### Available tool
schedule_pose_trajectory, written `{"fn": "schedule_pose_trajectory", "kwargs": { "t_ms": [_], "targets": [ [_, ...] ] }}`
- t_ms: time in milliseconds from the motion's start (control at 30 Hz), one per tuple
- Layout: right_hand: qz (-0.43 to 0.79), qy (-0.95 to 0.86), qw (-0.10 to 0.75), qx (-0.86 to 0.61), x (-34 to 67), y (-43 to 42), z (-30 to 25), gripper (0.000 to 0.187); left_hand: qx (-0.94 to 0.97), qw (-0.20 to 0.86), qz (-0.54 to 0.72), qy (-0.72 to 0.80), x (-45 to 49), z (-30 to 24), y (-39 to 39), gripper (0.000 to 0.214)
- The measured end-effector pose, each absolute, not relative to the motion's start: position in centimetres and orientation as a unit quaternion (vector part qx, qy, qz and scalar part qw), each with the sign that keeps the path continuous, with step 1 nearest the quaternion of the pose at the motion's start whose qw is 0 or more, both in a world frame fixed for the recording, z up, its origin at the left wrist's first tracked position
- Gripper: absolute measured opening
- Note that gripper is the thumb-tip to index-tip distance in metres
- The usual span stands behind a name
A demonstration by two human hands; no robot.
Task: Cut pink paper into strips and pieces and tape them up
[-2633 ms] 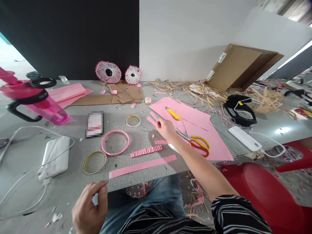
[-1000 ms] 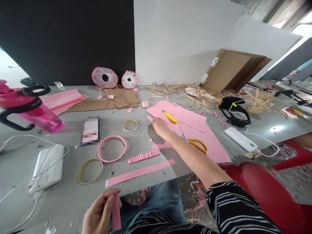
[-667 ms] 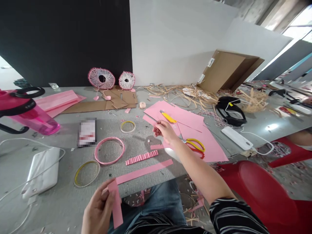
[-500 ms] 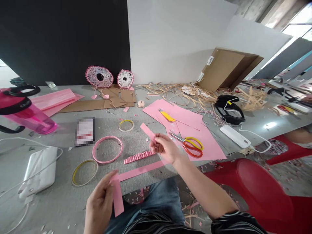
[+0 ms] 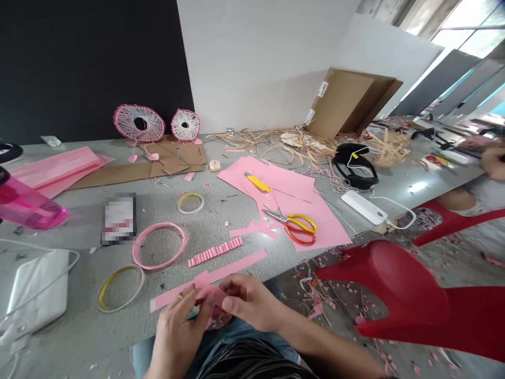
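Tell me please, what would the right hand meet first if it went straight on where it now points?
First the pink strip, which the right hand seems to hold; just beyond, probably the left hand, though depth is unclear.

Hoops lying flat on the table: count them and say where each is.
3: the pink hoop, left of the pleated strip; the large yellow-lined hoop, closer and further left; the small yellow-lined hoop, farther back. None seems hidden.

Scissors (image 5: 284,218), paper strips (image 5: 241,265) and floor scraps (image 5: 316,304) suggest a workshop.
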State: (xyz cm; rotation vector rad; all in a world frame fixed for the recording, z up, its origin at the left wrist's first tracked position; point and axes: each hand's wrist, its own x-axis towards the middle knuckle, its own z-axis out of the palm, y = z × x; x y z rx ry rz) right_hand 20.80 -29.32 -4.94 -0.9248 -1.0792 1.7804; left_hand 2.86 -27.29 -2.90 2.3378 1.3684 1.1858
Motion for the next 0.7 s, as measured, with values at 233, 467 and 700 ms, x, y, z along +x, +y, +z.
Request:
{"fn": "schedule_pose_trajectory", "kwargs": {
  "t_ms": [233, 467, 700],
  "targets": [
    [0.640, -0.501, 0.388, -0.435, 20.7, -30.4, -3.5, 0.037, 0.752, 0.152, 0.407, 0.497, 2.7, -2.6, -27.6, 0.026],
    [0.606, -0.533, 0.376, -0.455, 21.6, -30.3, -2.9, 0.032, 0.644, 0.269, 0.427, 0.575, 1.4, -2.1, -27.2, 0.027],
    [0.525, -0.512, 0.427, -0.529, 26.1, -29.6, -3.1, 0.039, 0.571, 0.269, 0.459, 0.625, -2.2, -1.8, -24.3, 0.047]
  ]
}}
